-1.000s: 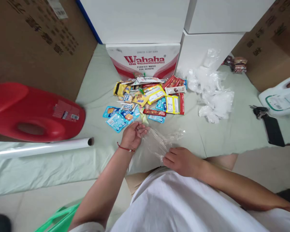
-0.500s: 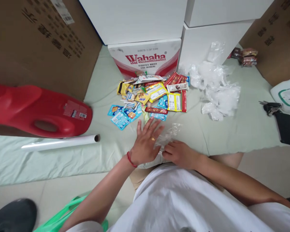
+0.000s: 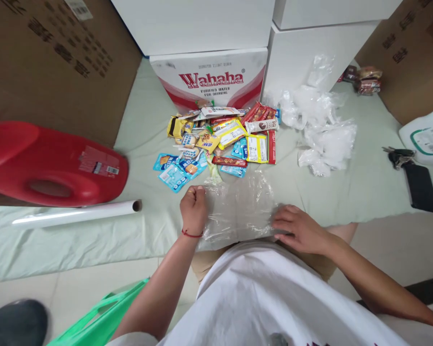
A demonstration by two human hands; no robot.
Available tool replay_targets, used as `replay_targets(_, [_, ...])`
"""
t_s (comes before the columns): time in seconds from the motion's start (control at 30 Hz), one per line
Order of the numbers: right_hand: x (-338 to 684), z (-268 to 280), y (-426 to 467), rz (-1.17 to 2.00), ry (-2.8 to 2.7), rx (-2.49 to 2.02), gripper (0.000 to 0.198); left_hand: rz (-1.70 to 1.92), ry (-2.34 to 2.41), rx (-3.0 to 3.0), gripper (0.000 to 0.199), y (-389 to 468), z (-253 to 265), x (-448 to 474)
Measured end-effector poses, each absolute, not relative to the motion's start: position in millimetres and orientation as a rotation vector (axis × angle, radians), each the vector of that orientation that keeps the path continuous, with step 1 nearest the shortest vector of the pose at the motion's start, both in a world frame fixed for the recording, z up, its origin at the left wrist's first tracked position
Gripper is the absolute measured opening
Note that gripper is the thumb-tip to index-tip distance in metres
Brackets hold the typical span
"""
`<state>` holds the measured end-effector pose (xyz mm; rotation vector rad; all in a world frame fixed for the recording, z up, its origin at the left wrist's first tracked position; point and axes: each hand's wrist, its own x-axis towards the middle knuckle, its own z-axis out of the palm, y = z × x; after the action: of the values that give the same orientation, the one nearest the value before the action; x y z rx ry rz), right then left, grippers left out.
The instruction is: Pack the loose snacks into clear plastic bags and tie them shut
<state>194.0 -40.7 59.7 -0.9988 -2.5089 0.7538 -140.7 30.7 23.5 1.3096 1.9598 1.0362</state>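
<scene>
A clear plastic bag point(image 3: 240, 206) lies spread out near the front edge of the cloth-covered table. My left hand point(image 3: 194, 210), a red string at its wrist, is closed on the bag's left side. At the bag's right side rests my right hand point(image 3: 299, 228), its fingers stretched out and touching the plastic. Just beyond the bag is a pile of wrapped snacks: blue biscuit packets point(image 3: 180, 172), a red snack bar point(image 3: 229, 161), yellow packets point(image 3: 257, 148) and a white wrapped bar point(image 3: 261, 126).
Crumpled clear bags point(image 3: 324, 134) lie to the right. Farther right are keys point(image 3: 399, 157), a black phone point(image 3: 421, 187) and a white jug point(image 3: 427, 133). A red jug point(image 3: 94, 166) and a white roll point(image 3: 75, 213) lie left. A Wahaha carton point(image 3: 209, 77) stands behind the snacks.
My hands have moved apart, the left one leftward and the right one rightward. The clear bag is now spread flat between them. My left hand has closed from spread fingers.
</scene>
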Motion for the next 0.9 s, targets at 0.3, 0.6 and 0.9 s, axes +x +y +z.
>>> replay_targets(0.3, [171.1,58.3,55.1,0.948,-1.546,-1.771,0.052,1.196,1.852,1.39,0.031,5.0,18.9,-127.7])
replay_targets(0.6, [147.6,49.1,100.7,1.072,-1.489,-1.416,0.029,1.442,1.827,1.186,0.039,-13.3,24.9,-126.0])
replay_targets(0.9, [168.7,22.5,103.7,0.97,-1.498,-1.52,0.028,1.375,2.204,1.181,0.039,-19.1,29.9,-134.8])
